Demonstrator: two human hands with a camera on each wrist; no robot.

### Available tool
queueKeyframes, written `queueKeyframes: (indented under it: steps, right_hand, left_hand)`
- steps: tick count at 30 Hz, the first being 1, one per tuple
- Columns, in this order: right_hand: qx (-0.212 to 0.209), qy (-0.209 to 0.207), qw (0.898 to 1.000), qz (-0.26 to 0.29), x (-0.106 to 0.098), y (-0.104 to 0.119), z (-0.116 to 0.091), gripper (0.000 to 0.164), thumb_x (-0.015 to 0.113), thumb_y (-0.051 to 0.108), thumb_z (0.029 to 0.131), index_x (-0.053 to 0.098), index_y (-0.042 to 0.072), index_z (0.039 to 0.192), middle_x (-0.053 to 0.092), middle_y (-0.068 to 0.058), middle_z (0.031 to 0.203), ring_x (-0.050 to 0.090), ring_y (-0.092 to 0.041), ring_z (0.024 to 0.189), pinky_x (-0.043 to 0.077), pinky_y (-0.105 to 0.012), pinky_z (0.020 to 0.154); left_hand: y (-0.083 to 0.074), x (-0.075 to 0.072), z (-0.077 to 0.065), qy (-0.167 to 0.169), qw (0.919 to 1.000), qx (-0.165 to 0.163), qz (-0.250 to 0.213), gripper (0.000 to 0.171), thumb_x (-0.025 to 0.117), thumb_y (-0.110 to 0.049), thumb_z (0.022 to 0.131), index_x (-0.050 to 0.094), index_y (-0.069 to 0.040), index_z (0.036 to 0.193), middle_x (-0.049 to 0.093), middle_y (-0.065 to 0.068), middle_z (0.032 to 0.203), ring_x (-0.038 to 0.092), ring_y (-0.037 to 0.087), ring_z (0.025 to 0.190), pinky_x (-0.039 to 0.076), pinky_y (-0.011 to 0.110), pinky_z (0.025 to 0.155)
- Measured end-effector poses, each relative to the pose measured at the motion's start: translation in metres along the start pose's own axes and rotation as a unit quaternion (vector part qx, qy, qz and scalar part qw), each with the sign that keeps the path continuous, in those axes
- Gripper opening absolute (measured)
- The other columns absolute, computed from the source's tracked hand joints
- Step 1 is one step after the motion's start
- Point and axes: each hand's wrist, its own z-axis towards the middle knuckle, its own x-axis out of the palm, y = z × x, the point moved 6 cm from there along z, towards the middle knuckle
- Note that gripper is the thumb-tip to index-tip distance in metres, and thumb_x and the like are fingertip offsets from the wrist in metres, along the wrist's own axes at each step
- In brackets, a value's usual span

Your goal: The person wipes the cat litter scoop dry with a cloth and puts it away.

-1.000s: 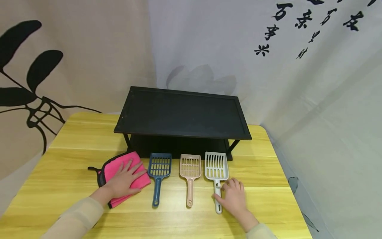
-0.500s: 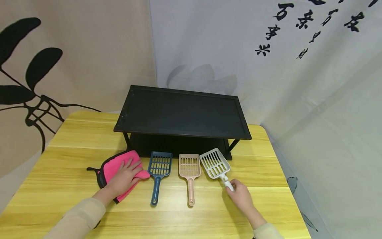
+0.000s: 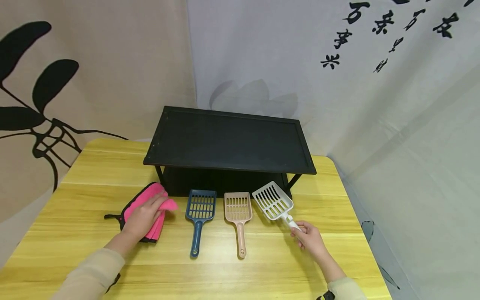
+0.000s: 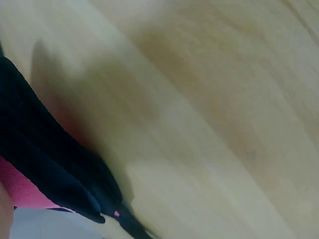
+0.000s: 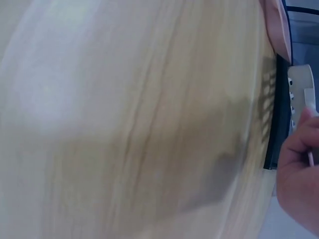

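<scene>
My left hand [image 3: 140, 218] grips a folded pink cloth [image 3: 156, 229] with black edging and a black loop, at the left of the table. A pink flap sticks out past my fingers. In the left wrist view the black edging [image 4: 55, 154] shows close up. With my right hand [image 3: 310, 241] I hold a white cat litter scoop [image 3: 273, 200] by the end of its handle, its slotted head tilted up to the left, off the table. At the right edge of the right wrist view, the scoop [image 5: 300, 82] is partly cut off.
A blue litter scoop [image 3: 197, 237] and a light pink one [image 3: 240, 239] lie side by side, handles toward me. Behind them stands a low black two-tier rack [image 3: 230, 139] on the wooden table [image 3: 210, 279]. A printed curtain [image 3: 247, 50] hangs at the back.
My right hand took hold of the white scoop's handle, turned it and lifted it. My left hand went from lying flat on the pink cloth to gripping it, bunching it leftward.
</scene>
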Motion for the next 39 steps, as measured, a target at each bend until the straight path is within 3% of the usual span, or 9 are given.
queueKeyframes:
  steps: [7,14,22,27,39]
  right_hand:
    - [-0.007,0.016,1.0,0.002,0.003,0.011,-0.003,0.034,0.062,0.011,0.088,0.053,-0.009,0.115,0.069,-0.01,0.078,0.043,-0.005,0.044,0.036,-0.018,0.042]
    - [-0.018,0.037,0.999,-0.007,0.012,0.019,-0.003,0.033,0.062,0.011,0.088,0.054,-0.008,0.114,0.069,-0.011,0.079,0.044,-0.004,0.044,0.036,-0.018,0.042]
    - [-0.037,0.07,0.997,-0.011,0.019,0.028,-0.005,0.037,0.062,0.015,0.089,0.052,-0.007,0.117,0.069,-0.005,0.077,0.044,-0.005,0.045,0.037,-0.019,0.043]
    - [-0.051,0.09,0.995,-0.01,0.025,0.037,-0.009,0.038,0.063,0.014,0.088,0.052,-0.009,0.117,0.068,-0.008,0.078,0.044,-0.005,0.045,0.037,-0.019,0.043]
    - [-0.07,0.136,0.988,-0.02,0.055,0.051,-0.011,0.035,0.065,0.012,0.087,0.054,-0.009,0.113,0.068,-0.017,0.081,0.044,-0.004,0.045,0.038,-0.02,0.043]
  left_hand:
    - [0.0,-0.022,0.006,-0.044,0.999,0.002,-0.009,0.062,0.076,0.004,0.065,0.054,-0.007,0.122,0.059,0.022,0.122,0.062,0.039,0.1,0.053,0.047,0.071]
    - [-0.005,-0.033,0.014,-0.059,0.9981,0.009,-0.016,0.06,0.077,0.006,0.065,0.055,-0.006,0.119,0.058,0.023,0.122,0.062,0.04,0.1,0.053,0.048,0.073]
    - [-0.019,-0.042,0.023,-0.051,0.9984,0.018,-0.018,0.055,0.076,0.003,0.069,0.056,-0.006,0.119,0.058,0.022,0.124,0.062,0.04,0.101,0.053,0.049,0.075]
    - [-0.026,-0.045,0.028,-0.042,0.9987,0.024,-0.014,0.055,0.077,0.002,0.068,0.057,-0.007,0.119,0.056,0.02,0.126,0.062,0.039,0.102,0.052,0.048,0.077]
    - [-0.055,-0.047,0.04,-0.032,0.9958,0.086,-0.008,0.056,0.08,0.0,0.065,0.059,-0.005,0.116,0.057,0.021,0.126,0.061,0.039,0.105,0.052,0.045,0.078]
